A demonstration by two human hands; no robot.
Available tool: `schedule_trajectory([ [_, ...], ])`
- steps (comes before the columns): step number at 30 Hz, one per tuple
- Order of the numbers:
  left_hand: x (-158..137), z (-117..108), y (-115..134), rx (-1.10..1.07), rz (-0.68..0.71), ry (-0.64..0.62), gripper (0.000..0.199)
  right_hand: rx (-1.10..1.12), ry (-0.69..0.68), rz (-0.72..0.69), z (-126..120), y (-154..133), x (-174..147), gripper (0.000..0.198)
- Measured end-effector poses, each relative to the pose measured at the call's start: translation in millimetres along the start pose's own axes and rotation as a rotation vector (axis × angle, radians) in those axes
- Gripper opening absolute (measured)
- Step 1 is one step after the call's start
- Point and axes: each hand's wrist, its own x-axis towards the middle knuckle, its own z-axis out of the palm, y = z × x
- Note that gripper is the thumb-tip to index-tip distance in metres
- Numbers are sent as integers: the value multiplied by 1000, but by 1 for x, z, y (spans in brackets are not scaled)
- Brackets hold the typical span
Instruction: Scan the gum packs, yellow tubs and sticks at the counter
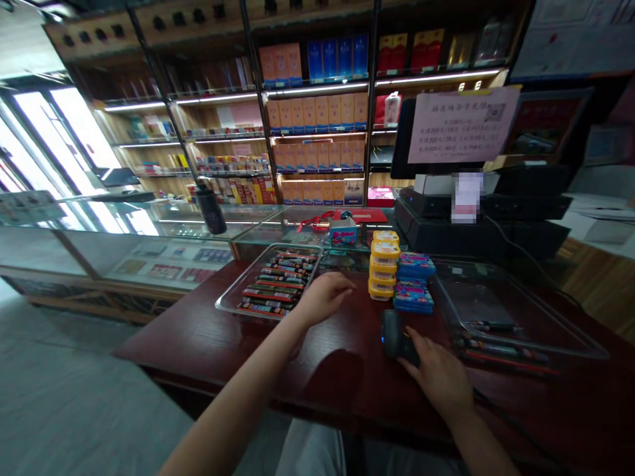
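Observation:
My right hand (441, 373) is wrapped around the handle of a black barcode scanner (391, 334), low over the dark wooden counter. My left hand (326, 297) hovers beside a clear plastic tray (227, 294), its fingers curled in and the palm hidden. Rows of dark, pen-like sticks (278, 281) with colourful bands fill that tray. Beyond the scanner stands a stack of yellow-lidded small tubs (383, 268). Against the stack sit blue and pink packets (413, 294), piled up.
A second clear tray (590, 340) at the right holds a few sticks (506, 354). Behind it are a monitor (405, 142) with a paper notice and black counter equipment (431, 231). A dark bottle (211, 210) stands on the glass showcase (169, 228); boxed goods line the shelves.

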Motion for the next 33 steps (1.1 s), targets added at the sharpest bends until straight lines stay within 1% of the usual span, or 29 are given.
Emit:
schedule_trajectory([
  [3, -22, -33, -31, 31, -154, 13, 24, -2, 6, -2, 0, 0, -1, 50],
  [7, -46, -72, -74, 89, -319, 0, 30, -20, 19, -7, -3, -3, -2, 50],
  [9, -58, -88, -95, 193, -394, -58, 27, -31, 16, -2, -3, -3, -2, 51],
  [11, -71, -101, -112, 334, -463, -159, 23, -43, 9, 5, -2, -3, -3, 51],
  [13, -83, -108, -125, 453, -510, -270, 25, -53, 4, 7, -1, -2, -3, 51],
  [15, -91, -109, -134, 521, -512, -342, 31, -58, 5, 7, 0, -1, -3, 52],
  [17, -94, -107, -138, 564, -492, -359, 32, -55, 4, 6, 0, -1, -3, 51],
  [21, -92, -100, -141, 635, -480, -356, 25, -41, 6, 12, -1, -3, -2, 49],
  [23, -91, -101, -140, 653, -478, -382, 22, -31, 11, 5, -2, -3, -1, 48],
  [25, -93, -103, -138, 671, -489, -380, 21, -27, 14, -2, -3, -4, -1, 49],
  [27, -94, -107, -133, 676, -498, -337, 22, -29, 14, 0, -3, -4, -1, 48],
  [29, -94, -110, -126, 653, -492, -264, 22, -32, 14, 1, -3, -4, -1, 48],
  [31, -89, -112, -113, 598, -476, -176, 21, -36, 15, 1, -3, -4, -1, 49],
  [33, -80, -108, -95, 515, -438, -93, 23, -36, 13, 3, -4, -4, -1, 49],
])
